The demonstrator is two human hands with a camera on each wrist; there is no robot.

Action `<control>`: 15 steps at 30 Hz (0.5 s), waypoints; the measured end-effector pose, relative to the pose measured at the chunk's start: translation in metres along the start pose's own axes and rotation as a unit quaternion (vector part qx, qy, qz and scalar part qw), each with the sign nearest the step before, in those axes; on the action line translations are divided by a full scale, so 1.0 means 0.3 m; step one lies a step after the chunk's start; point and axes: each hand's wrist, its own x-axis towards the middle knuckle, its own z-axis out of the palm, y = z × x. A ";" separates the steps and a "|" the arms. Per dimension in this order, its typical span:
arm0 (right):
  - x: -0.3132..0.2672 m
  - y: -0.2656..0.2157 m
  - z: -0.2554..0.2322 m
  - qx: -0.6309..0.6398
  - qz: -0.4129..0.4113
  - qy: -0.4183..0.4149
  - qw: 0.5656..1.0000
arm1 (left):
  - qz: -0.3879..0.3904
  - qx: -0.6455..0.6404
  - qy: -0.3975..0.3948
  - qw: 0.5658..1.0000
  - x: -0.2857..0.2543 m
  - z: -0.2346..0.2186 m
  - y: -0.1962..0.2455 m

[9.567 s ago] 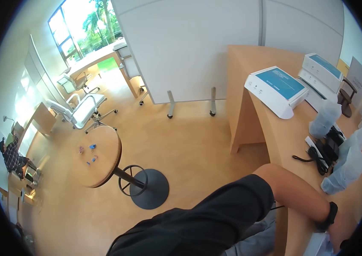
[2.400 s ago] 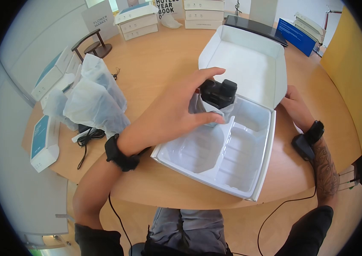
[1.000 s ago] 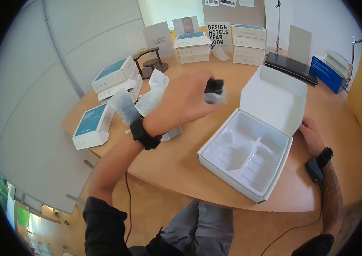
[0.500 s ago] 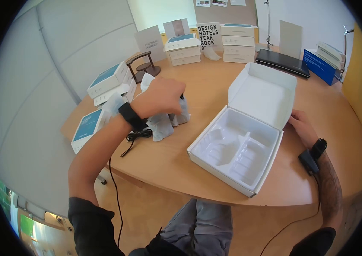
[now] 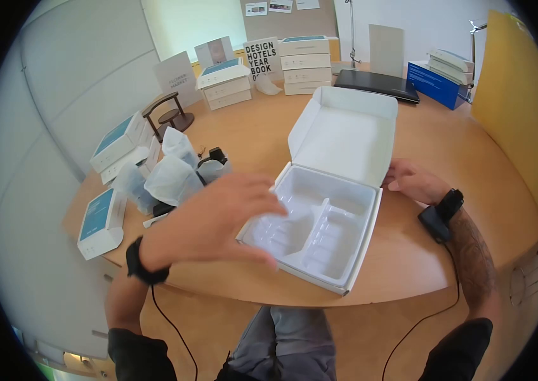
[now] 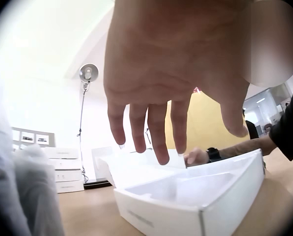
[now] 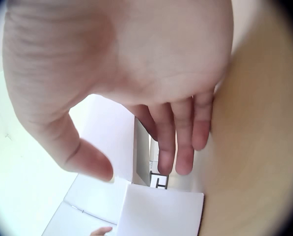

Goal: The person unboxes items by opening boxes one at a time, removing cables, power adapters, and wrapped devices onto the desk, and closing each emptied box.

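Overhead only: black device [image 5: 217,154] beside bags [image 5: 170,178]

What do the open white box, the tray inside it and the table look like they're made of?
The open white box looks like matte cardboard: flat folded panels, creased lid. The tray seems thin moulded plastic, glossy, with rounded compartments. The table appears to be light wood or wood-look laminate, smooth, faintly grained.

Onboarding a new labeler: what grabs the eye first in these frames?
The open white box at the table's middle, its lid up and its moulded tray bare. The left hand hovers with spread fingers over the tray's near-left corner, holding nothing, while the right hand rests by the box's right side. Left of the box lie bagged items.
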 end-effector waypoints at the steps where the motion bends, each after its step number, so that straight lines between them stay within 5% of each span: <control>1: -0.001 0.000 -0.005 0.011 0.006 -0.029 1.000 | 0.028 0.034 -0.027 0.999 -0.016 0.013 0.010; 6: 0.013 0.021 -0.004 0.084 0.020 -0.026 0.996 | 0.028 0.076 -0.049 0.995 -0.072 0.118 0.039; 8: 0.031 0.041 -0.007 0.184 -0.046 -0.011 0.982 | 0.023 0.072 -0.007 0.997 -0.068 0.149 0.049; 11: 0.030 0.004 0.027 0.121 -0.010 0.079 0.989 | 0.023 0.058 0.035 0.997 -0.040 0.177 0.041; 15: 0.024 0.034 0.002 0.082 -0.054 0.063 0.993 | -0.014 -0.016 0.103 0.994 0.001 0.198 0.035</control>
